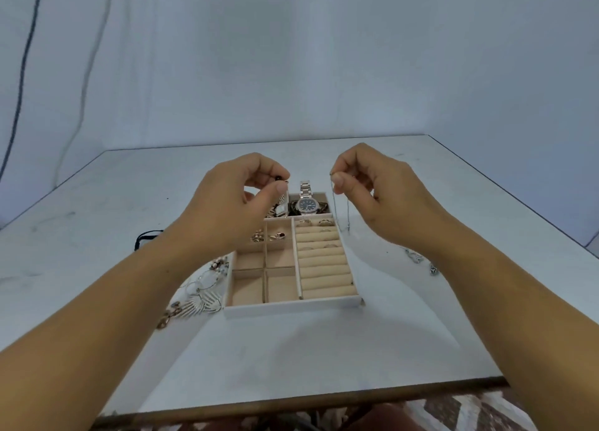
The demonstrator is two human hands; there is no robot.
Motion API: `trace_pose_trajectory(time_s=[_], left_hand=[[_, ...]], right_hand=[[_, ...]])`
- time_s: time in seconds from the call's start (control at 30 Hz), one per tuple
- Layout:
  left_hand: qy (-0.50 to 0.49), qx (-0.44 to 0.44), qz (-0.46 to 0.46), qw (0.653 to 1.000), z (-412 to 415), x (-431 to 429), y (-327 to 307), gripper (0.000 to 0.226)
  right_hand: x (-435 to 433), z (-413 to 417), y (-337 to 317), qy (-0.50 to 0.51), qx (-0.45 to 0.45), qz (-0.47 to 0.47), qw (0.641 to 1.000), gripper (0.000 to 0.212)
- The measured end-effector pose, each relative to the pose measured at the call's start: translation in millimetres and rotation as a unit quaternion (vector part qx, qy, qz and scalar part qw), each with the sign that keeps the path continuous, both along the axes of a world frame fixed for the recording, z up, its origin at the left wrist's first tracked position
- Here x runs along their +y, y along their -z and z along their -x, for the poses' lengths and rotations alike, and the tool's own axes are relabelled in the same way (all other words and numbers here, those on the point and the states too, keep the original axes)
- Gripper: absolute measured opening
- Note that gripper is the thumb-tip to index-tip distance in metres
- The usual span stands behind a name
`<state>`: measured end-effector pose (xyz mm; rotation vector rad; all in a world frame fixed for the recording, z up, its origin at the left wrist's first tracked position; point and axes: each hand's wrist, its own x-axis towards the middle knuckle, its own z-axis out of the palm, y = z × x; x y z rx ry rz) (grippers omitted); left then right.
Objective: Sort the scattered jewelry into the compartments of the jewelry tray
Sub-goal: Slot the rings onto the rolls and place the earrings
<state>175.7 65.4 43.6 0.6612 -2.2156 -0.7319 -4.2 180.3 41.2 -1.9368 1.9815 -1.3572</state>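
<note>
Left hand (236, 200) pinches a small dark piece (278, 178) above the jewelry tray (291, 309). Right hand (382, 197) pinches a thin chain (347, 216), which hangs beside the tray's far right corner, mid-bench (291, 349).

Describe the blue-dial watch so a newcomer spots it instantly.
Start at the beige-lined jewelry tray mid-table. In its far-right compartment lies the watch, silver bracelet rising past the rim. It alone shows a round dark-blue dial.

cool, even, fairly dim light from above, soft diffuse shadows across the white table (324, 349) toward its front edge, short shadow at the near right corner of the jewelry tray (291, 309), wide-angle stretching at the borders, small details soft and smeared
</note>
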Motion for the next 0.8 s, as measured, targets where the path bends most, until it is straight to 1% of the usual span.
trace_pose_trajectory(time_s=[0.13,0.3,0.47,0.67,0.8], left_hand=[[-0.002,0.010,-0.011,1.000,-12.9,-3.3,6.7,0.012],[-0.002,-0.006,-0.023,1.000,-30.0,-10.7,19.3,0.010],[-0.006,-0.042,-0.021,0.999,-39.5,-19.6,37.6,0.012],[-0.018,-0.094,0.003,0.995,-44.7,-30.1,57.7,0.009],[-0.008,-0.109,0.025,0.994,-45.0,-28.4,62.7,0.010]], right_hand=[[-16.2,-17.8,4.2,-0.020,-0.006,0.003,1.000,0.006],[-29.6,-31.0,16.3,-0.035,-0.022,-0.001,0.999,0.006],[-39.4,-35.9,27.3,-0.040,-0.024,0.002,0.999,0.003],[-42.8,-36.5,34.0,-0.039,-0.031,0.001,0.999,0.003],[-43.4,-36.9,36.1,-0.038,-0.035,0.001,0.999,0.003]])
